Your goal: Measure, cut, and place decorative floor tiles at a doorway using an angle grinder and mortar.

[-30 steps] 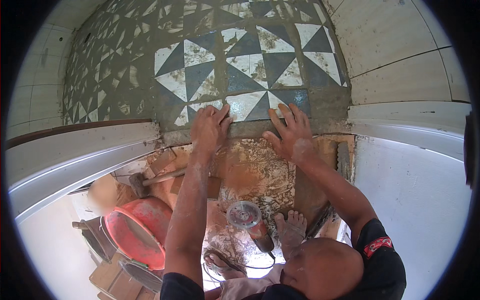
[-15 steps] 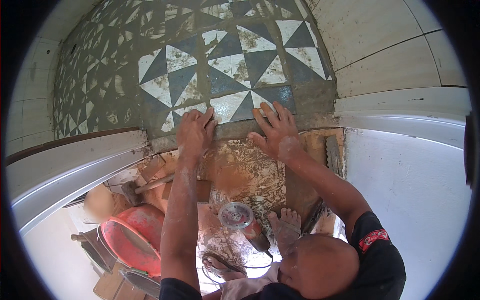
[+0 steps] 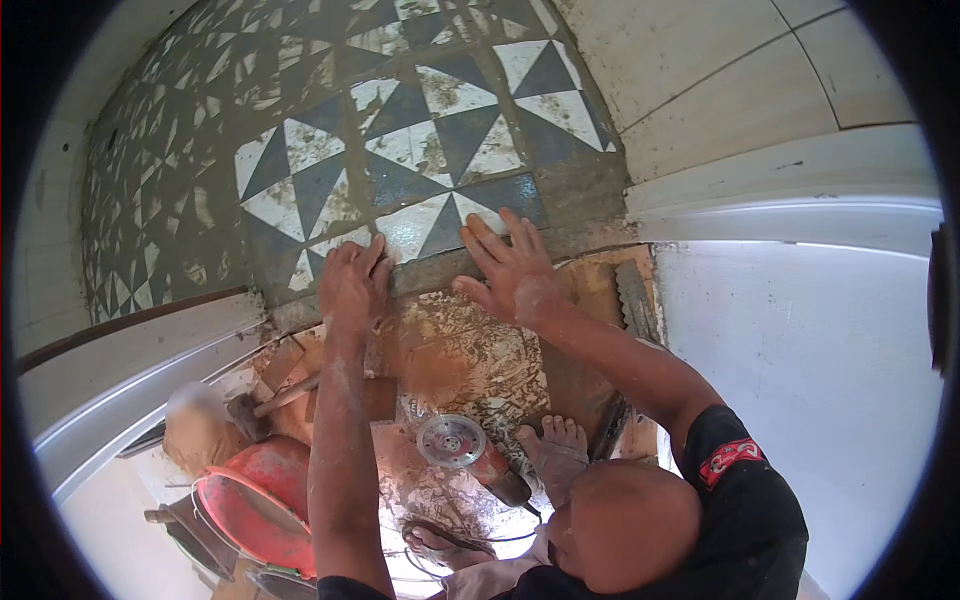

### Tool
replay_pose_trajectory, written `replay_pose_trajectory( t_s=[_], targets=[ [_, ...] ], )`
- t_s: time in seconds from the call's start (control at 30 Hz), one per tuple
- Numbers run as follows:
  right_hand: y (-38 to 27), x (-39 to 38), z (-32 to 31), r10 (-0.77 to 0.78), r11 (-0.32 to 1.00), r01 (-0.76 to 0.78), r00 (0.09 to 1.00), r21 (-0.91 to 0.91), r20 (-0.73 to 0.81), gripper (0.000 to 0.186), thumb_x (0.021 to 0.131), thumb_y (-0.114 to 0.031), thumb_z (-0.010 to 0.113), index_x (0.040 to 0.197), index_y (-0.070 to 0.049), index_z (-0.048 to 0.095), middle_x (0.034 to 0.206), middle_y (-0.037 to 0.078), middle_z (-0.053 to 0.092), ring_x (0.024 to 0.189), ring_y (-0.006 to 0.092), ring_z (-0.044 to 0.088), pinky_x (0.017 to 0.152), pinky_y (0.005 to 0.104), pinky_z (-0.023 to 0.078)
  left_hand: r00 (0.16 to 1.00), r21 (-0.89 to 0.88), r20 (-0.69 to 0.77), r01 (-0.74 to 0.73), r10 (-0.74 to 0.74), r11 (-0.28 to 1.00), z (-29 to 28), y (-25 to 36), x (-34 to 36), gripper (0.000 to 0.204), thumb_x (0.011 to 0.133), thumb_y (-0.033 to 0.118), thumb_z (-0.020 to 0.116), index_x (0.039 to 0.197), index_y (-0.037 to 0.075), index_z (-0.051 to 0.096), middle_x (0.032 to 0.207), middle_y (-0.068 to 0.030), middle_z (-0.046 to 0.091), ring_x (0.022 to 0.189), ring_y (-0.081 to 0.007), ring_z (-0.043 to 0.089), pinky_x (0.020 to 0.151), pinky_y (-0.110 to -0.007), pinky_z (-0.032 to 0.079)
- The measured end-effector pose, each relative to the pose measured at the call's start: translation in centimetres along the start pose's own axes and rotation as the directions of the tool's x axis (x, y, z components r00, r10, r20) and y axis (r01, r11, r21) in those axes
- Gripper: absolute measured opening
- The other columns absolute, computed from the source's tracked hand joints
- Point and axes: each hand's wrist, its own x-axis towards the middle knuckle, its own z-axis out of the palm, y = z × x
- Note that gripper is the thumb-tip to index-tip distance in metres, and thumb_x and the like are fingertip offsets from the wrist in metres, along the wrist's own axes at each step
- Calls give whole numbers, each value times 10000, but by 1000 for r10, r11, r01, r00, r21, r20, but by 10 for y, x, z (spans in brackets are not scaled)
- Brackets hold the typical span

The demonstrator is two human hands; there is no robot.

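Note:
A narrow cement tile with white and dark grey triangles lies at the near edge of the patterned floor. My left hand rests by its left end, fingers bent and touching the tile's corner and the neighbouring piece. My right hand lies flat over its near right edge, fingers spread and fingertips on the surface. Neither hand grips anything. Wet mortar shows along the tile's near side.
An angle grinder with a metal disc lies by my feet, its cord behind it. A hammer, a red bucket and a notched trowel are nearby. White door frames flank the opening.
The whole view has shifted, so floor and hands appear further left and slightly tilted. Both hands keep nearly the same places on the tile.

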Motion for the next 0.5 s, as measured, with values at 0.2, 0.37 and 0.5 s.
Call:
replay_pose_trajectory(
  t_s=[0.2, 0.37, 0.5],
  targets=[
    [-11, 7, 1, 13, 1000, -13, 1000, 26, 6, 767, 972, -619, 557, 1475, -41, 526, 1582, 128, 446, 1424, 471, 364, 1155, 653, 300, 997, 22, -70, -37, 38, 999, -2, -3, -2, 339, 874, 223, 757, 1199, 123, 758, 901, -90, 643, 885, -306, 609, 815, -421, 513],
    [-9, 6, 1, 21, 1000, -21, 999, 4, 29, 784, 970, -639, 544, 1471, -35, 528, 1573, 135, 450, 1422, 481, 361, 1152, 662, 299, 1000, 31, -10, -8, 9, 999, -1, 0, 0, 357, 913, 252, 732, 1248, 129, 741, 939, -100, 640, 913, -324, 607, 806, -435, 517],
    [-7, 4, 0, 8, 1000, -9, 1000, 3, 18, 813, 962, -663, 535, 1466, -24, 529, 1569, 144, 449, 1420, 489, 360, 1153, 666, 298, 1000, 53, -14, -27, 28, 998, -1, 0, -2, 356, 920, 259, 728, 1255, 140, 740, 934, -96, 633, 936, -317, 609, 795, -433, 525]
  ],
)
